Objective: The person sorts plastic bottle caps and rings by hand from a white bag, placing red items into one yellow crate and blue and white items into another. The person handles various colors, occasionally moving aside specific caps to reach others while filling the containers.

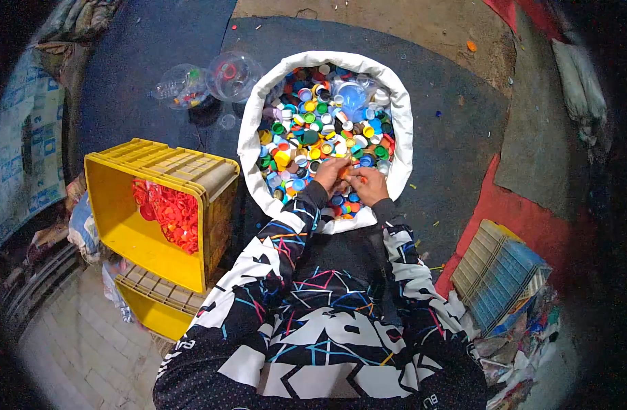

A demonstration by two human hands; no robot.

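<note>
A white sack (pixel 248 147) stands open in front of me, full of mixed coloured plastic bottle caps (pixel 313 126). Both hands are over its near edge, close together. My left hand (pixel 329 174) and my right hand (pixel 369 184) pinch a small orange cap (pixel 346 173) between their fingertips. A clear plastic piece (pixel 352 96) lies on the caps at the far side of the sack. My patterned black, white and blue sleeves lead down to my body.
A yellow crate (pixel 122 232) at my left holds red caps (pixel 169 212), stacked on another yellow crate (pixel 153 307). Clear plastic bottles (pixel 204 82) lie beyond it. A grey and blue crate (pixel 501 273) leans at right, on a dark mat (pixel 450 123).
</note>
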